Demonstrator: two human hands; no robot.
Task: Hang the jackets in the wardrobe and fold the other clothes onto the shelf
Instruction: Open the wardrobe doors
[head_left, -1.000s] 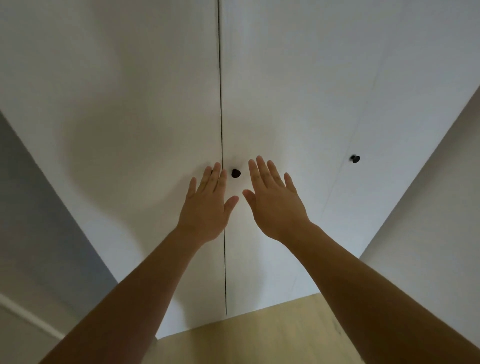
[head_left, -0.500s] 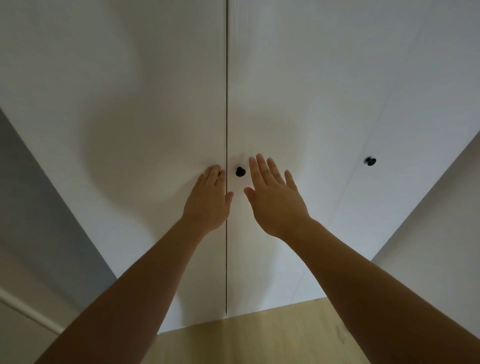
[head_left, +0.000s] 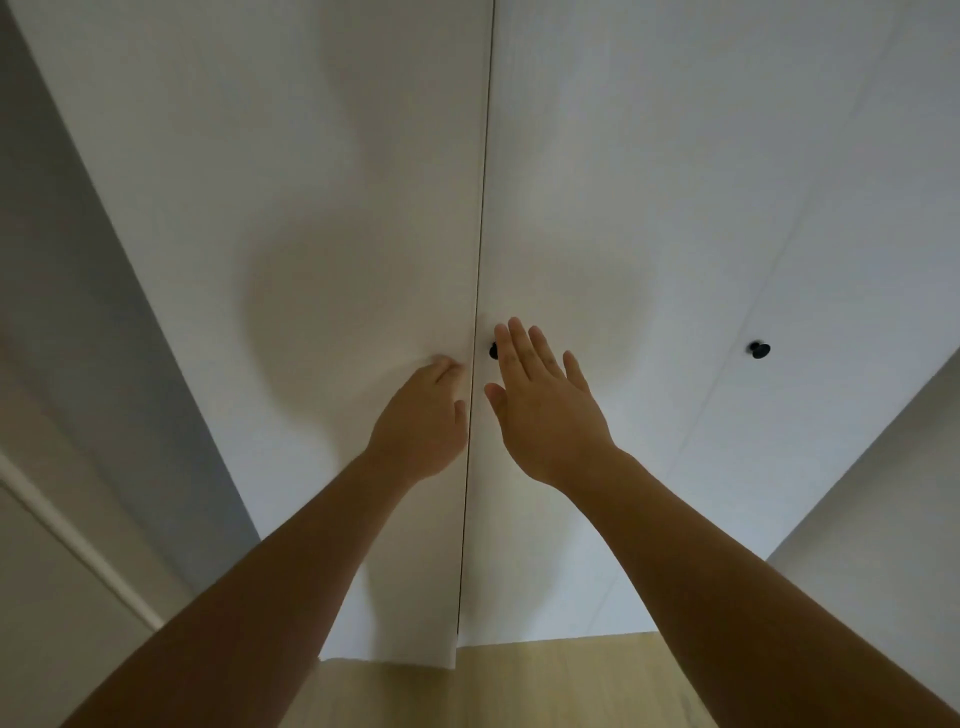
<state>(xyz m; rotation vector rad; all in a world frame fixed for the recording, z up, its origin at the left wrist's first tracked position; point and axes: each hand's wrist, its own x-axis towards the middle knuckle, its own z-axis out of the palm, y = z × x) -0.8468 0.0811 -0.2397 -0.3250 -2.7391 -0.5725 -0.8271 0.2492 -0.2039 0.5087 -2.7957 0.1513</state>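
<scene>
A white wardrobe fills the head view, and no clothes are in sight. My left hand (head_left: 421, 421) has its fingers curled at the inner edge of the left door (head_left: 311, 208), gripping a knob hidden under them. That door's bottom corner stands slightly out from the right door (head_left: 649, 182). My right hand (head_left: 545, 410) is flat with straight fingers just in front of the right door. Its fingertips partly cover that door's small black knob (head_left: 492, 352).
A third door panel further right carries another black knob (head_left: 759, 349). A grey wall (head_left: 78, 338) flanks the wardrobe on the left and a white wall (head_left: 893, 493) on the right. Light wooden floor (head_left: 545, 686) shows below the doors.
My left hand's fingers went from straight to curled at the left door's edge, and that door's bottom corner now stands out. My right hand moved up over the black knob.
</scene>
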